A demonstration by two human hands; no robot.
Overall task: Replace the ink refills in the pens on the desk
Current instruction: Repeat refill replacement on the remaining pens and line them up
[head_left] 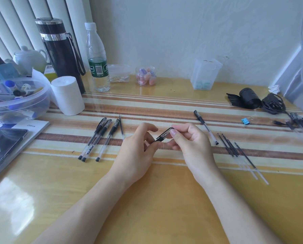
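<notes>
Both hands hold one capped clear pen [163, 136] above the middle of the desk. My left hand [140, 147] pinches its lower black part, and my right hand [189, 140] grips the cap end between thumb and fingers. Three capped pens [98, 140] lie side by side to the left, with a single refill [121, 126] beside them. Another capped pen [206, 126] lies to the right of my hands. Several dark refills [235, 149] lie further right.
A clear bowl of markers [15, 97], a white roll [67, 95], a black flask [61, 50] and a water bottle [97, 57] stand at back left. A tablet on a booklet [4, 143] lies left. A black pouch with cable [253, 100], a blue clip [245, 121] and more pens [300, 121] sit right.
</notes>
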